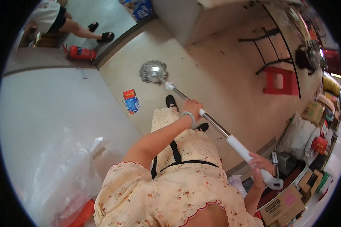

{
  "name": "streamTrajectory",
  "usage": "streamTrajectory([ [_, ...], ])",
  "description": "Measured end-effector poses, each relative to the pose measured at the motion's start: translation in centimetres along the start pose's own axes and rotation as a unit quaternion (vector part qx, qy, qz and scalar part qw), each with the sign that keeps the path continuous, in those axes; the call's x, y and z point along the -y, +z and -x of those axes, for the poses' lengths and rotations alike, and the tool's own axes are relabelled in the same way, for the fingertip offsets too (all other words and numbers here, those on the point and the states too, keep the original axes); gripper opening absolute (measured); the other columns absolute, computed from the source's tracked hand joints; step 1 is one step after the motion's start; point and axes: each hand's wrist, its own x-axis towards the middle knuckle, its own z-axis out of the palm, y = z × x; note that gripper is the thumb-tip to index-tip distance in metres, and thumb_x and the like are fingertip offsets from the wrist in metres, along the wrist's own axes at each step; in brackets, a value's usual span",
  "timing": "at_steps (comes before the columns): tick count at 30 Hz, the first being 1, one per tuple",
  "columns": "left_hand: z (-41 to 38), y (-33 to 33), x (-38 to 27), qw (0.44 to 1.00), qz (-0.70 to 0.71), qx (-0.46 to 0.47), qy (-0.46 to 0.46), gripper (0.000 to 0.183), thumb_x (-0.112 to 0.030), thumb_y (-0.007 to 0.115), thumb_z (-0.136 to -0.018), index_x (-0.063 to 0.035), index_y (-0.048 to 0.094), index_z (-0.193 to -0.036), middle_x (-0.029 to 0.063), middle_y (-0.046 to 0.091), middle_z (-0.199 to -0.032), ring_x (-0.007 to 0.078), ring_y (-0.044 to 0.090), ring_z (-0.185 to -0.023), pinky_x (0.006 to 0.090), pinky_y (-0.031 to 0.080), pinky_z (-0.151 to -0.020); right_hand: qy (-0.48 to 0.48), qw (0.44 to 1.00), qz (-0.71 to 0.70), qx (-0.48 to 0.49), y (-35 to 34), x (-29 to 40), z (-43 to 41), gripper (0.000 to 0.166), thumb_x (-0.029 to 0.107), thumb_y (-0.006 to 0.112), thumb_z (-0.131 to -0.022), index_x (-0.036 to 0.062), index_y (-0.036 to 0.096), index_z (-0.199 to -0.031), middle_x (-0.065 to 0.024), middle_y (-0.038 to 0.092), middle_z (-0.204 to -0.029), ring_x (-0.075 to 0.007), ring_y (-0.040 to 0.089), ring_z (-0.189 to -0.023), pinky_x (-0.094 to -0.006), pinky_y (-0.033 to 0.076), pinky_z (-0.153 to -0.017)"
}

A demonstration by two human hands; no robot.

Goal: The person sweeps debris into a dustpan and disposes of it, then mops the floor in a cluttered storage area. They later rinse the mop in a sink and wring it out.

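Observation:
A string mop with a round grey head [154, 71] rests on the tiled floor beyond my feet. Its pole [217, 124] slants from that head down to the right, metal along the middle with white plastic parts. My left hand [192, 107], a pale bangle at its wrist, grips the metal pole just above a white collar. Farther back, my right hand [260, 168] is wrapped around the white handle [240, 147] near its hooked end. A red and blue printed piece [131, 102] lies on the floor left of my shoes.
A red fire extinguisher [81, 53] lies near the doorway, where another person's legs [79, 29] show. Right stand a red plastic stool [281, 82] and a black metal frame [262, 51]. Cartons [282, 205] and sacks [297, 136] crowd the right side; clear plastic bags [62, 170] sit left.

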Motion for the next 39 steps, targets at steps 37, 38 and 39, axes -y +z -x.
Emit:
streamTrajectory([
  [37,3.9,17.7,-19.7,0.969,-0.12,0.189,0.1,0.005,-0.027,0.066,-0.072,-0.0221,0.067,-0.071,0.007,0.064,-0.082,0.0265,0.059,-0.099,0.0527,0.038,-0.089,0.045,0.985,-0.022,-0.162,-15.2,-8.5,26.2,0.008,0.008,0.063,-0.082,0.0026,0.057,-0.083,-0.0154,0.064,-0.09,-0.0334,0.063,-0.096,-0.0552,0.043,-0.098],
  [38,5.8,20.6,-22.1,0.983,-0.051,0.161,0.076,0.005,-0.025,0.063,-0.075,-0.0228,0.068,-0.072,0.0067,0.066,-0.086,0.0273,0.06,-0.097,0.05,0.039,-0.089,0.066,0.985,0.011,-0.162,-18.7,-6.3,28.3,0.011,0.011,0.063,-0.083,0.0027,0.056,-0.08,-0.0159,0.064,-0.088,-0.0339,0.063,-0.095,-0.0548,0.044,-0.096],
  [39,6.3,17.6,-26.7,0.957,-0.025,0.219,0.189,0.006,-0.026,0.064,-0.074,-0.021,0.068,-0.074,0.0057,0.066,-0.089,0.0286,0.06,-0.098,0.0473,0.039,-0.092,0.085,0.982,0.033,-0.165,-21.4,-4.3,31.4,0.016,0.014,0.063,-0.084,0.0028,0.054,-0.078,-0.0165,0.063,-0.086,-0.0344,0.063,-0.094,-0.0544,0.045,-0.094],
])
